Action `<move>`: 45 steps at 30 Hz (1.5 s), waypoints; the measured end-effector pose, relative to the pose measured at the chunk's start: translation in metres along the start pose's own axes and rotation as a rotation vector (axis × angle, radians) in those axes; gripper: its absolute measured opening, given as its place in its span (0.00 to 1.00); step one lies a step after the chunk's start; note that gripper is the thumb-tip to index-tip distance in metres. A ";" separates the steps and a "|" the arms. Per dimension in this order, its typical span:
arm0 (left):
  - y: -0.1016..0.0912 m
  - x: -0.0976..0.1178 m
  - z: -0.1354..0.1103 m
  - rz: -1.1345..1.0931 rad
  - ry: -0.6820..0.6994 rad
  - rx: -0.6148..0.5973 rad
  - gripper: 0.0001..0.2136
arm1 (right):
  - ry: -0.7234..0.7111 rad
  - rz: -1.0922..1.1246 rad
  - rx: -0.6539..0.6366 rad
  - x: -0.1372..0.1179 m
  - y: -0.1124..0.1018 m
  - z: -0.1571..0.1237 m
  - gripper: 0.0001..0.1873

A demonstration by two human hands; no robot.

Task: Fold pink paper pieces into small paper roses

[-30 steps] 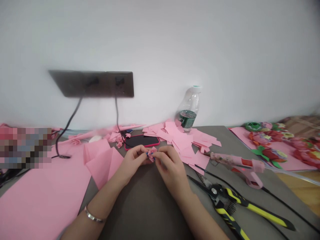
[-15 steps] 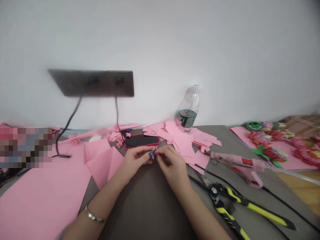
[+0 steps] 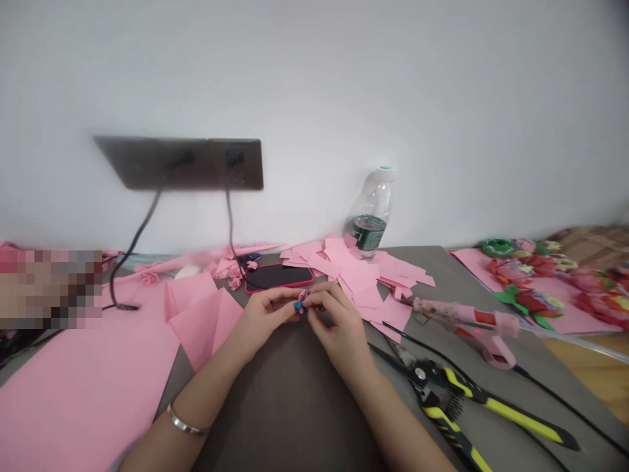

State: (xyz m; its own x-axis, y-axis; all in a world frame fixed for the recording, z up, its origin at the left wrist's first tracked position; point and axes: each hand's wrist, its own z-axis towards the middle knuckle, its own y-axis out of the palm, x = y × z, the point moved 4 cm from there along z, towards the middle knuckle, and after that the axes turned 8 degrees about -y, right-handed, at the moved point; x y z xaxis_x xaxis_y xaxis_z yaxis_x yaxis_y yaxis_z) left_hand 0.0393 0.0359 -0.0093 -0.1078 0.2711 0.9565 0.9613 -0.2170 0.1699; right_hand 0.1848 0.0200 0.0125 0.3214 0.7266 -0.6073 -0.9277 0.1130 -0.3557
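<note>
A small pink-and-blue piece is being held over the desk, toward its far edge and just in front of the red-edged phone. A crumpled or folded look is being shown by it, with a bright blue patch low down and pink rising above; its exact shape is being hidden by the fingers and its small size. By the left hand the piece is being pinched from one side, the thumb and forefinger being brought nearly together on it. By the right hand it is being grasped from the other side, thumb and forefinger being drawn close at the piece, the remaining fingers being kept curled. Whether both thumbs are being pressed equally cannot be told. Near the far edge, a heap of pink paper slips is being spread around the foot of the bottle. Toward the right edge, the pink glue gun is being left lying beyond the yellow-and-black pliers, whose handles are being held apart. Along the left side, the desk is being covered by a large pink sheet.
</note>
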 end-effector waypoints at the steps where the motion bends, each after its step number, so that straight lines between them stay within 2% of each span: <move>1: 0.000 0.000 0.000 0.000 -0.002 0.000 0.14 | 0.001 0.002 -0.002 0.000 0.000 0.000 0.13; 11: -0.001 -0.002 0.002 0.013 0.006 0.011 0.13 | 0.011 -0.011 0.030 0.000 -0.001 0.000 0.12; 19: 0.001 -0.001 0.001 0.072 0.124 0.060 0.12 | 0.179 0.140 0.067 0.014 -0.002 -0.003 0.09; 26: 0.001 0.000 0.000 0.068 0.121 0.041 0.12 | 0.306 0.265 0.139 0.021 -0.002 -0.007 0.06; 34: 0.003 0.004 -0.005 0.236 0.283 0.155 0.09 | 0.419 0.367 0.110 0.028 0.002 -0.009 0.02; 41: 0.003 0.003 -0.002 0.087 0.125 0.105 0.16 | 0.370 0.379 0.089 0.024 0.000 -0.007 0.06; 45: -0.002 0.000 0.001 -0.037 0.033 0.142 0.14 | 0.331 0.313 0.182 0.024 -0.005 -0.007 0.07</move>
State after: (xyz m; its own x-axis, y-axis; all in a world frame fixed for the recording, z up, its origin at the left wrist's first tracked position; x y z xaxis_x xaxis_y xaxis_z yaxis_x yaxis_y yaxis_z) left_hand 0.0373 0.0373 -0.0105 -0.1494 0.2449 0.9580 0.9825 -0.0725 0.1718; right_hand 0.1982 0.0325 -0.0051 0.0377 0.4937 -0.8688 -0.9981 0.0619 -0.0081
